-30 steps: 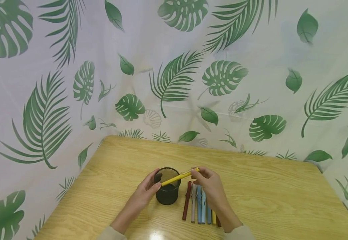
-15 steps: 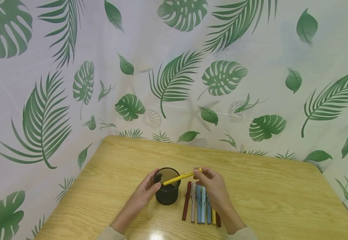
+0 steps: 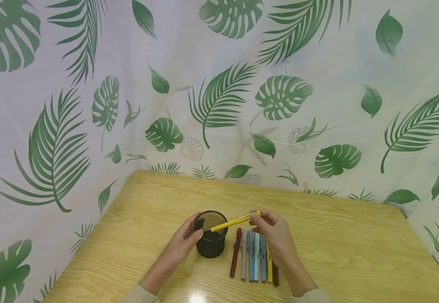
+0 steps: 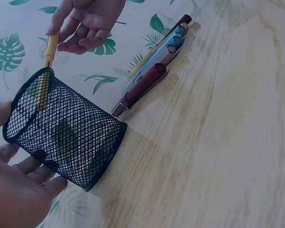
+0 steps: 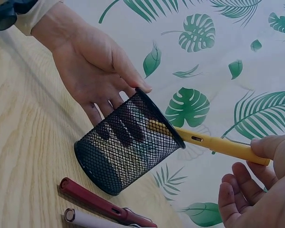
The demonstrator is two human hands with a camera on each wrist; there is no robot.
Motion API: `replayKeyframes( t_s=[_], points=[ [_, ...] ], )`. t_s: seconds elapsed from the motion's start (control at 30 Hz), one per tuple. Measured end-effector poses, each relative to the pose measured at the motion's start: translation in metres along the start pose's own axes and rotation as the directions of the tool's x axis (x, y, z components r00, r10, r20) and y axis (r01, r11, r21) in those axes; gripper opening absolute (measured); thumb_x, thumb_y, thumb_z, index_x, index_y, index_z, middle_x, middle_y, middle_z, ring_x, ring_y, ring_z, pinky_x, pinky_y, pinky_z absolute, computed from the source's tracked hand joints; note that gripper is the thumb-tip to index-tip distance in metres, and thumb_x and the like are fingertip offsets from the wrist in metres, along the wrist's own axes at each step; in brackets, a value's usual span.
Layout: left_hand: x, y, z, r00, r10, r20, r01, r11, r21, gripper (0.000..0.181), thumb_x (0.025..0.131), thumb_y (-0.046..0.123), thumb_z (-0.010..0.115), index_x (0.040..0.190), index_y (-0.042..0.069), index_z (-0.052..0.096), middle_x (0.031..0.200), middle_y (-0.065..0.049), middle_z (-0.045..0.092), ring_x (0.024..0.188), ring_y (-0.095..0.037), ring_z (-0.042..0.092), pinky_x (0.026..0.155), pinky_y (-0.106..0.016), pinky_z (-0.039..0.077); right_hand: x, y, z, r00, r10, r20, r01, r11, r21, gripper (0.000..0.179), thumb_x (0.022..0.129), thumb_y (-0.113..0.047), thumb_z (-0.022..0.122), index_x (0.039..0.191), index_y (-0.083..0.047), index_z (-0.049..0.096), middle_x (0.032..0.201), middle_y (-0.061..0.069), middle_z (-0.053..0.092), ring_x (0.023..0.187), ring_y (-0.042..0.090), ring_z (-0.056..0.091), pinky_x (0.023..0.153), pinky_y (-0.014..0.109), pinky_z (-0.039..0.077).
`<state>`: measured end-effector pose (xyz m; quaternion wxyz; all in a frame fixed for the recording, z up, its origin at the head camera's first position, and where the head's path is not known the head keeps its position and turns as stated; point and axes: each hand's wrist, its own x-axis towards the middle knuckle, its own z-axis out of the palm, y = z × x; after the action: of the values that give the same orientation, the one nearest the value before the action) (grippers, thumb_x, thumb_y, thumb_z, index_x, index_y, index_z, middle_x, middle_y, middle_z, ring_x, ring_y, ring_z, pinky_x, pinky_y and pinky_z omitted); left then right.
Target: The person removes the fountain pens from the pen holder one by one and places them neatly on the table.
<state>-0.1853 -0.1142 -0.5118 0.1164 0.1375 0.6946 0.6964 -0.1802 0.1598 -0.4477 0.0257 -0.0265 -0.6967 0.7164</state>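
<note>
A black mesh pen cup point(image 3: 210, 248) stands on the table, and my left hand point(image 3: 179, 246) grips its left side with the thumb at the rim and the fingers around the far side. Between thumb and fingers, my right hand point(image 3: 278, 237) pinches a yellow pen point(image 3: 234, 221) by one end. The pen slants down to the left, and in the right wrist view its lower end shows through the mesh point(image 5: 133, 142), just inside the cup's mouth. Beside the cup, a row of pens includes a dark red pen point(image 3: 236, 254), a grey pen point(image 3: 244, 261) and a light blue pen point(image 3: 256, 259).
The row goes on under my right hand with another yellow pen point(image 3: 269, 271) and a brown pen point(image 3: 276, 275). All lie on a wood-grain table point(image 3: 159, 198). Behind it hangs a white cloth point(image 3: 234, 160) printed with green leaves.
My right hand has shifted right, drawing the yellow pen with it, so its lower end has gone from the left thumb to the cup's mouth. The left hand and cup have stayed put.
</note>
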Motion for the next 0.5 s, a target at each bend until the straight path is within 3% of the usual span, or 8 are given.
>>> replayKeyframes(
  t_s=[0.5],
  points=[
    [-0.0003, 0.0004, -0.0006, 1.000, -0.004, 0.011, 0.004, 1.000, 0.003, 0.067, 0.110, 0.029, 0.054, 0.166, 0.015, 0.020, 0.168, -0.014, 0.025, 0.156, -0.037, 0.014, 0.123, -0.057, 0.020, 0.0000, -0.0052, -0.0095, 1.000, 0.017, -0.013, -0.017, 1.000, -0.002, 0.029, 0.100, -0.015, 0.071, 0.116, 0.009, 0.067, 0.102, 0.009, 0.071, 0.098, 0.022, 0.067, 0.087, 0.030, 0.059]
  ],
)
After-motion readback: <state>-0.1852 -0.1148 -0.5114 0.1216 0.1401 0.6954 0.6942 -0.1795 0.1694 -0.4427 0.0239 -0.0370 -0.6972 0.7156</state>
